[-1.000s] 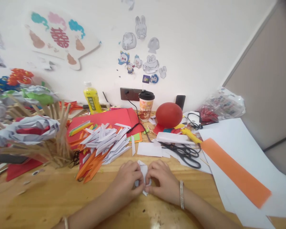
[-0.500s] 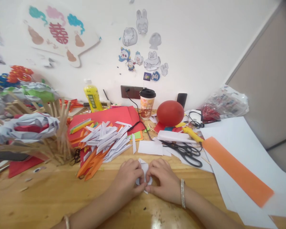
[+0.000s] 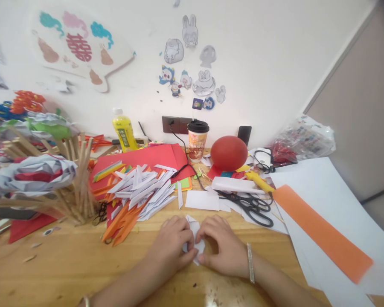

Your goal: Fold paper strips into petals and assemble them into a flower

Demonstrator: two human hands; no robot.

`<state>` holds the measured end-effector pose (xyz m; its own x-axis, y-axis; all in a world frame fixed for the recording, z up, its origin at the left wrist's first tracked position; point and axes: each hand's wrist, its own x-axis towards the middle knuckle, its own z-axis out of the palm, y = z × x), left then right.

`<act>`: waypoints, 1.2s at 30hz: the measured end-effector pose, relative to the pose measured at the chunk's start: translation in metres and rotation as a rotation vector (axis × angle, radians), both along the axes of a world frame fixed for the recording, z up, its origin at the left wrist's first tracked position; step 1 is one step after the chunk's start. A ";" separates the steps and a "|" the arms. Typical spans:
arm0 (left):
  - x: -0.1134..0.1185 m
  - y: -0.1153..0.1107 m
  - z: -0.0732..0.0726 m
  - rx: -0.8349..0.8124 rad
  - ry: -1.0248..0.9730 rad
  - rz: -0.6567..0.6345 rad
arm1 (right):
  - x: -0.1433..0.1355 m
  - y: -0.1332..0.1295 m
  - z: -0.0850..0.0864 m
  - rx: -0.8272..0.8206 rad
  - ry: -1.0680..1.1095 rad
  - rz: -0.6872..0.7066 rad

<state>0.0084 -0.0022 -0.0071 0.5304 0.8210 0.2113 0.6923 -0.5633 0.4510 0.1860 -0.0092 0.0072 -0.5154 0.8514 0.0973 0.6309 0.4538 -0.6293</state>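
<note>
A small folded white paper (image 3: 193,226) lies on the wooden table between my two hands, its pointed top showing above the fingers. My left hand (image 3: 174,241) holds its left side, fingers curled and thumb near the lower edge. On the right side, my right hand (image 3: 222,245) grips the paper with bent fingers, the thumb close to the other thumb. Much of the paper is hidden by the fingers. Just beyond the hands lies a flat white paper rectangle (image 3: 202,200).
Folded paper strips (image 3: 147,187) are heaped at the left, beside wooden sticks (image 3: 83,183). Black scissors (image 3: 251,207), a yellow glue gun (image 3: 258,181), a red balloon (image 3: 228,153) and a paper cup (image 3: 197,143) stand or lie behind. White sheets with an orange strip (image 3: 320,230) lie right.
The thumbs have parted slightly, and my right hand has shifted a little to the right. Both hands are still at the folded paper. The view has shifted slightly.
</note>
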 end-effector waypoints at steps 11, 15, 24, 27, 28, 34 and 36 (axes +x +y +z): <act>-0.002 -0.001 0.003 -0.015 0.029 0.010 | 0.002 0.005 -0.004 0.013 0.016 -0.018; -0.003 -0.001 0.003 -0.012 0.049 0.023 | 0.003 0.005 -0.005 0.013 0.083 -0.024; -0.007 0.002 0.006 0.026 0.092 0.009 | -0.006 -0.004 -0.002 -0.012 -0.047 -0.114; -0.015 0.005 0.008 0.092 0.110 -0.051 | -0.003 -0.001 0.001 -0.015 -0.047 -0.095; -0.018 0.006 0.007 0.116 0.101 -0.094 | 0.000 0.000 0.002 -0.021 -0.051 -0.086; -0.034 0.014 0.002 0.138 -0.054 -0.130 | 0.016 0.010 0.004 -0.065 -0.027 0.079; -0.035 0.017 0.002 0.120 -0.076 -0.175 | 0.020 0.011 0.005 -0.066 -0.016 0.085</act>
<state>-0.0269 0.0146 -0.0053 0.6416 0.6843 0.3466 0.5455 -0.7247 0.4211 0.2059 0.0023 0.0121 -0.5871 0.8088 0.0339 0.6021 0.4643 -0.6496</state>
